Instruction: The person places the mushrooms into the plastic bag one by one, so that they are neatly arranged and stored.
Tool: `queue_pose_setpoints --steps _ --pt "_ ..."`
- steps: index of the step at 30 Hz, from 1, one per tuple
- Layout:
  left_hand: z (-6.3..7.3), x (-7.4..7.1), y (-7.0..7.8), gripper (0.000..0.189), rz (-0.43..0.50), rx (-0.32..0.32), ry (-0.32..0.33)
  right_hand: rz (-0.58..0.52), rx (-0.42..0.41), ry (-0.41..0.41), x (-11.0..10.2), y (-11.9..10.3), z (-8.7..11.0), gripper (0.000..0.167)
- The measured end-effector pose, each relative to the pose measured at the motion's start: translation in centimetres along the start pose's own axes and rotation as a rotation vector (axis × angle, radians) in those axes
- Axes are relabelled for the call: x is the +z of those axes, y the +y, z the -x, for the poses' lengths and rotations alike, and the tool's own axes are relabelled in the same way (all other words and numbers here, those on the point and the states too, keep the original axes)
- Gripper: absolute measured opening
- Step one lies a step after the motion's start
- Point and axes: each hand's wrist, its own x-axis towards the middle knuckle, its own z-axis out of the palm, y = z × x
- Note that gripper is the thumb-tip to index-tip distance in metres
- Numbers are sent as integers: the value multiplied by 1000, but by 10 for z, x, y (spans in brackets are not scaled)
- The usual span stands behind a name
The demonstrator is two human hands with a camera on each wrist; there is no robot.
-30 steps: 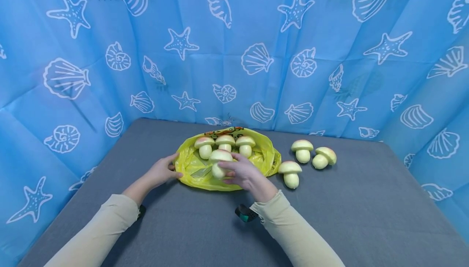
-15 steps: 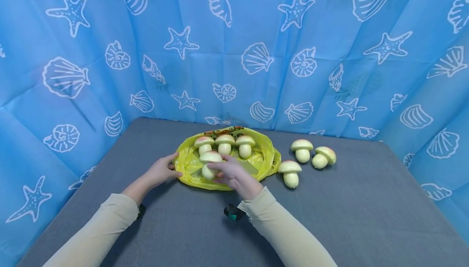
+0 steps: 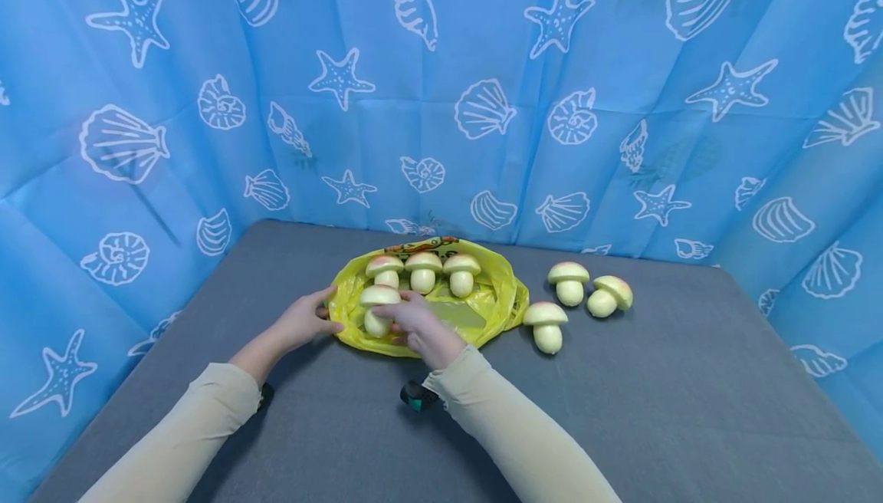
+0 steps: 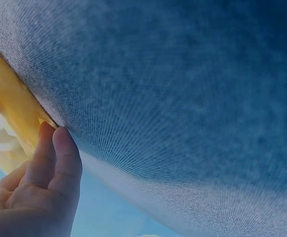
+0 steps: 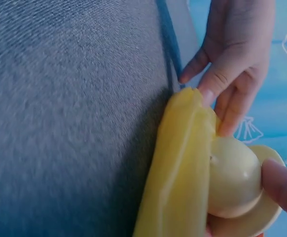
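Note:
My right hand [image 3: 428, 329] holds a toy mushroom [image 3: 379, 296], pale with a faint pink tint on its cap, over the left part of a yellow plastic bag [image 3: 448, 350]. In the right wrist view, the thumb presses against this mushroom [image 5: 234, 173] beside the bag's rolled edge [image 5: 180, 173]. At the bag's left end, my left hand [image 3: 301, 323] grips the rim. The left wrist view has its fingers [image 4: 64, 158] against the yellow plastic [image 4: 10, 94]. Inside the bag, three similar mushrooms [image 3: 423, 273] stand in a row along the back.
Right of the bag, three more mushrooms lie on the grey cloth-covered table [image 3: 655, 396]: one near its side [image 3: 548, 327], two further back [image 3: 569, 283]. A blue curtain [image 3: 441, 143] with white seashells and starfish closes off the table's back and sides.
My right hand has carried its mushroom leftward across the bag, toward my left hand. The left hand, the bag and the other mushrooms stay where they were.

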Motion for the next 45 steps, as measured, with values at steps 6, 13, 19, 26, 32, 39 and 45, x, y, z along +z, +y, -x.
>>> queue_pose_setpoints --steps 6,13,19,26,32,39,45 --pt "0 -1 -1 82 -14 12 2 -6 -26 40 10 5 -2 61" --pt "0 0 -2 82 -9 24 -1 28 -41 86 15 8 -5 53" --pt "0 0 -2 83 -20 14 1 32 -30 86 14 9 -5 54" --pt "1 2 -4 83 -12 25 5 21 -30 50 7 9 -1 58" --pt "0 1 -3 83 -10 23 1 17 -30 19 -3 7 4 61" --pt "1 1 -2 83 -11 22 -2 -9 -24 -22 -12 5 8 62" --pt "1 0 -2 83 -11 12 -5 -18 -34 -45 -23 1 15 64"
